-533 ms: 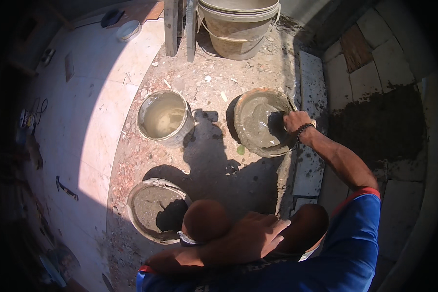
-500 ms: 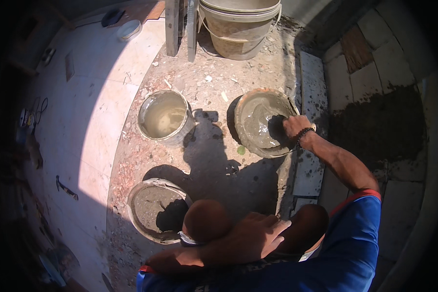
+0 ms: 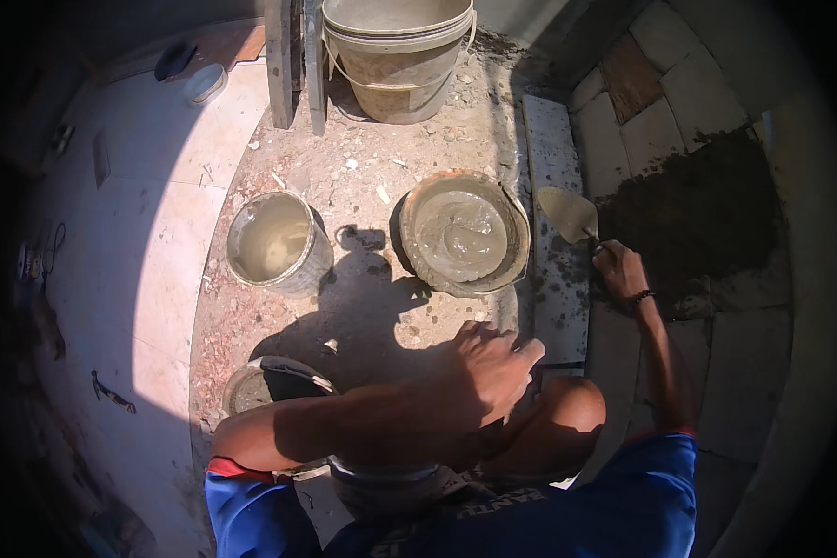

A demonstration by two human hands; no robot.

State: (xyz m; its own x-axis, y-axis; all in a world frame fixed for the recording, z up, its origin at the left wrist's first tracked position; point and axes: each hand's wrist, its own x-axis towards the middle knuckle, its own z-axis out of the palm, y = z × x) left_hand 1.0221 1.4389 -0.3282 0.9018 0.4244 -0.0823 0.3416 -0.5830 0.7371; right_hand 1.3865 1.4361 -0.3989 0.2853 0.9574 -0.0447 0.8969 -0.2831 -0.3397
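Observation:
My right hand (image 3: 620, 270) grips the handle of a pointing trowel (image 3: 567, 215). The trowel's blade is over the pale, spattered strip, beside a dark patch of wet mortar (image 3: 707, 223) on the tiles at the right. Left of the trowel stands a round bucket of wet mortar (image 3: 460, 235), its surface swirled and glossy. My left hand (image 3: 493, 372) hovers above my knees with its fingers loosely bent and its thumb apart; no object shows in it. Below my left forearm, a second mortar bucket (image 3: 249, 391) is partly hidden.
A bucket of cloudy water (image 3: 272, 238) stands left of the mortar bucket. Large stacked buckets (image 3: 398, 79) stand at the back beside upright timbers (image 3: 280, 65). A hammer (image 3: 112, 393) lies on the pale floor at the left. Rubble bits litter the ground.
My right hand has come out of the mortar bucket and moved right with the trowel, now in view. My left hand has risen and moved forward from my lap. The view has shifted.

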